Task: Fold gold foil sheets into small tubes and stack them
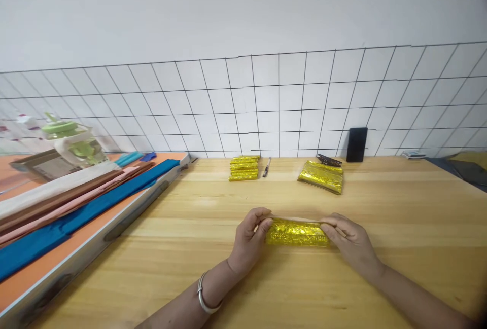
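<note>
Between my two hands a shiny gold foil sheet is stretched sideways, low over the wooden table. My left hand pinches its left end between thumb and fingers. The right end is pinched the same way by my right hand. Along the top edge the foil looks folded over. Farther back lies a stack of folded gold foil strips, with a pen beside it. A flat pile of gold foil rests to the right, a dark patterned item at its back edge.
A black phone-like slab leans upright against the gridded wall. On the orange surface to the left are folded fabric strips, a cardboard box and a green-lidded bottle. Dark cloth lies at the far right.
</note>
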### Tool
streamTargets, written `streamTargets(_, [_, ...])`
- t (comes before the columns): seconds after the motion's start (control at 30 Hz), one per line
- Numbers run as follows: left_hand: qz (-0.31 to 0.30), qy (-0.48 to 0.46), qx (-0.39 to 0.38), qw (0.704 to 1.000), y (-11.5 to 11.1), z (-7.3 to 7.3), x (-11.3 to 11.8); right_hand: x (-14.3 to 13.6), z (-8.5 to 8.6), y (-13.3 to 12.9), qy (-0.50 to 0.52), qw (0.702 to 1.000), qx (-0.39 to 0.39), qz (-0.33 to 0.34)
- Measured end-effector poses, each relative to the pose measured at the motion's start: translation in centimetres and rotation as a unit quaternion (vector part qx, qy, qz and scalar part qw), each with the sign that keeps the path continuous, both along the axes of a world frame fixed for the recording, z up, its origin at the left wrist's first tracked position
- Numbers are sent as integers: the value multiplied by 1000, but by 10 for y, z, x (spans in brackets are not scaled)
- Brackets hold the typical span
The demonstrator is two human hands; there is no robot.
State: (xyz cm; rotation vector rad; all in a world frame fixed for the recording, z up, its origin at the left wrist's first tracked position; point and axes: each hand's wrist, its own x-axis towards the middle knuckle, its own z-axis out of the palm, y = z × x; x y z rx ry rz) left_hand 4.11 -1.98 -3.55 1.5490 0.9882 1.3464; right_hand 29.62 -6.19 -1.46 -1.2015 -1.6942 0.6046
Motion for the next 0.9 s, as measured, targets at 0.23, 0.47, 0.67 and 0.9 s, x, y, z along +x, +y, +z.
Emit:
streamTargets(0.23, [0,3,14,1000,-1,-1,-2,-3,9,-2,-15,998,62,4])
streamTargets(0.47, [-13,-60,-69,996,-6,11,4,-4,9,-6,-34,999,32,6])
streamTargets(0.67, [-10,-62,-76,995,-4,11,5,-4,6,-6,-32,999,5,5])
streamTargets(0.9, [8,-25,-19,999,-2,5,2,-1,-3,-3,-19,1000,-13,-14])
